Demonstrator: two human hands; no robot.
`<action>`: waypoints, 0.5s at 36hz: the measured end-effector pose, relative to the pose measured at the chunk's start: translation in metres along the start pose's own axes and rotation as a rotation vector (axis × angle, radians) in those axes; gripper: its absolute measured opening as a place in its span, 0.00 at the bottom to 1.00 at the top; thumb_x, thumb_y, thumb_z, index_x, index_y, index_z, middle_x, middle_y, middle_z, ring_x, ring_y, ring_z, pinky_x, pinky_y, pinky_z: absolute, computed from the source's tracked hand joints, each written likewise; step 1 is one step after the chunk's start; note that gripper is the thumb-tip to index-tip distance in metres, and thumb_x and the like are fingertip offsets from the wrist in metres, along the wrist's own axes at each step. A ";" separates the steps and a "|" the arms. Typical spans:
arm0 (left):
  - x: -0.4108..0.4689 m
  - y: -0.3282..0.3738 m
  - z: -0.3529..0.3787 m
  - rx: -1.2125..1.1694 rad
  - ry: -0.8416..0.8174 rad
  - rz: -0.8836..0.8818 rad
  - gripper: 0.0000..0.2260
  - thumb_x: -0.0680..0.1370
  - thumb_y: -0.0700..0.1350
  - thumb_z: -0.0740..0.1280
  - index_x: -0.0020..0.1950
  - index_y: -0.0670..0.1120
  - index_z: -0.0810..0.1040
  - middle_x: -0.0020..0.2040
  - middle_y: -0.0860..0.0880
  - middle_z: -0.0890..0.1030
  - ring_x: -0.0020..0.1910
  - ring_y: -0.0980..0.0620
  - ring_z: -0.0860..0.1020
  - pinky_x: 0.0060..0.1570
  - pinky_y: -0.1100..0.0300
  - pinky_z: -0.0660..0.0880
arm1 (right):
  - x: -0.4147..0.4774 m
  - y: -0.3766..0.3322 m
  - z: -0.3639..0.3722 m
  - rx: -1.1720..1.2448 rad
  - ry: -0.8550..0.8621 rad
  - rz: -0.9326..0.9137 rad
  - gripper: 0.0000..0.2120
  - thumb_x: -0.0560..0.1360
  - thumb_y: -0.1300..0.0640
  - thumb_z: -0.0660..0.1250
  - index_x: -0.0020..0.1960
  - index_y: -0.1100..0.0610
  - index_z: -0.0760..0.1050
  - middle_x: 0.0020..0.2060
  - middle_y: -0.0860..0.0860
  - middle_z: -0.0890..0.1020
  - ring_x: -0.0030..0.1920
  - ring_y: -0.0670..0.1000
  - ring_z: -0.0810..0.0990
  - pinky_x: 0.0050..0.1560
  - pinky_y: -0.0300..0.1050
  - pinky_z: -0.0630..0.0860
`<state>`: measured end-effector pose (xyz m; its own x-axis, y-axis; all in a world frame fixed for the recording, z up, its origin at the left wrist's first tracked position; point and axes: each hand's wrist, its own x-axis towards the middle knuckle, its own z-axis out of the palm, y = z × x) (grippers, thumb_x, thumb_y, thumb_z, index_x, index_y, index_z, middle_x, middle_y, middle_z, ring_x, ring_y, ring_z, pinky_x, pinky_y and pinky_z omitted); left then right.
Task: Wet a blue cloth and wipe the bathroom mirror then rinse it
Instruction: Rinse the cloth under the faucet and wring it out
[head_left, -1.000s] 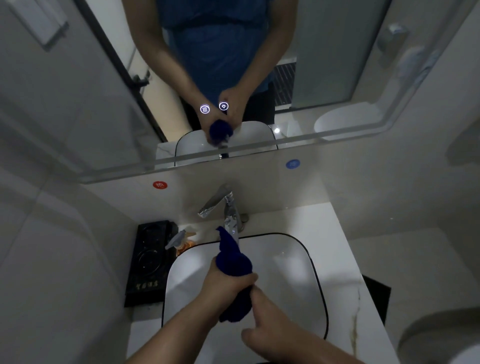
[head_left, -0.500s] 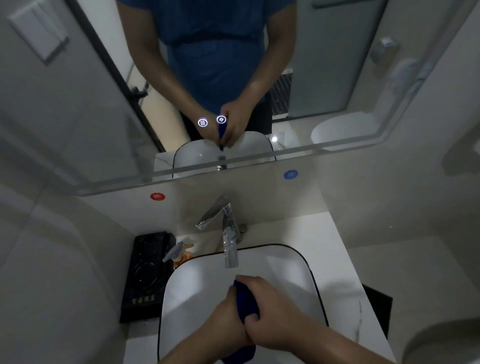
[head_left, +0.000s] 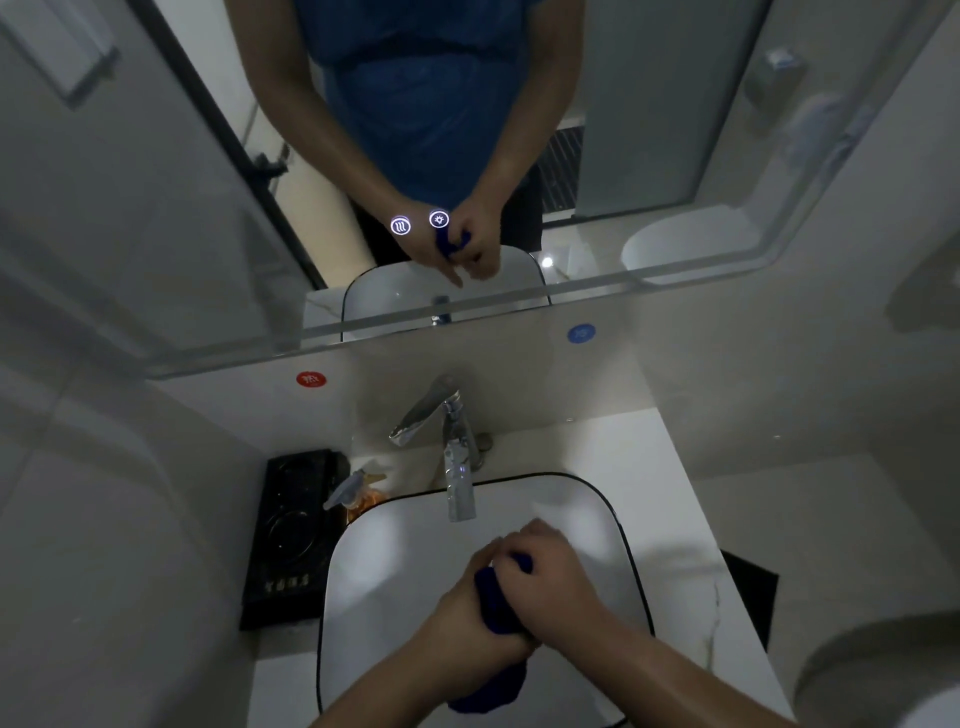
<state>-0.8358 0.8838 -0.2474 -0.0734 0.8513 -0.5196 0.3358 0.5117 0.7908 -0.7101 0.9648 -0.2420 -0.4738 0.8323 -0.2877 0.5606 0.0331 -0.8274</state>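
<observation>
Over the white basin (head_left: 395, 561) both my hands squeeze a dark blue cloth (head_left: 493, 603) rolled into a bundle. My left hand (head_left: 467, 618) grips its lower part, and my right hand (head_left: 545, 577) is wrapped round its upper part. The cloth's tail (head_left: 493, 686) hangs below my hands. The chrome tap (head_left: 457, 457) stands just beyond my hands; I cannot tell if water runs. The mirror (head_left: 156, 182) fills the wall above and reflects my hands with the cloth.
A black tray (head_left: 291, 545) sits left of the basin with a spray bottle (head_left: 358, 493) beside it. Two lit touch buttons (head_left: 420, 223) glow on the mirror. Red (head_left: 310, 379) and blue (head_left: 581, 333) stickers mark the wall. A toilet (head_left: 883, 675) stands at the lower right.
The cloth came down from near the tap into the basin. My right hand moved from the cloth's lower end onto its top, and both hands now wring it tightly.
</observation>
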 end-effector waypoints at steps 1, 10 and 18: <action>0.000 0.005 0.000 0.016 -0.025 0.007 0.29 0.68 0.48 0.80 0.64 0.67 0.75 0.58 0.60 0.85 0.61 0.62 0.83 0.64 0.50 0.82 | 0.000 0.001 0.000 -0.024 0.021 -0.092 0.08 0.75 0.62 0.66 0.41 0.59 0.83 0.45 0.50 0.78 0.49 0.52 0.79 0.54 0.49 0.78; -0.010 0.023 -0.043 -0.043 -0.393 -0.320 0.15 0.71 0.48 0.74 0.57 0.51 0.85 0.51 0.49 0.86 0.51 0.53 0.83 0.57 0.53 0.79 | -0.014 0.000 -0.051 -0.577 -0.562 -0.686 0.43 0.71 0.52 0.64 0.86 0.45 0.58 0.79 0.55 0.69 0.78 0.55 0.67 0.81 0.51 0.62; 0.002 0.042 -0.052 -0.172 -0.621 -0.491 0.13 0.79 0.41 0.69 0.62 0.42 0.82 0.57 0.44 0.87 0.50 0.48 0.86 0.56 0.55 0.83 | -0.021 0.000 -0.027 -1.157 -0.408 -0.662 0.36 0.83 0.42 0.62 0.82 0.63 0.62 0.85 0.66 0.56 0.86 0.68 0.48 0.83 0.67 0.44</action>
<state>-0.8711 0.9134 -0.1985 0.3773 0.3307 -0.8650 0.2482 0.8638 0.4385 -0.6820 0.9622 -0.2235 -0.9185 0.2704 -0.2886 0.2985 0.9527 -0.0574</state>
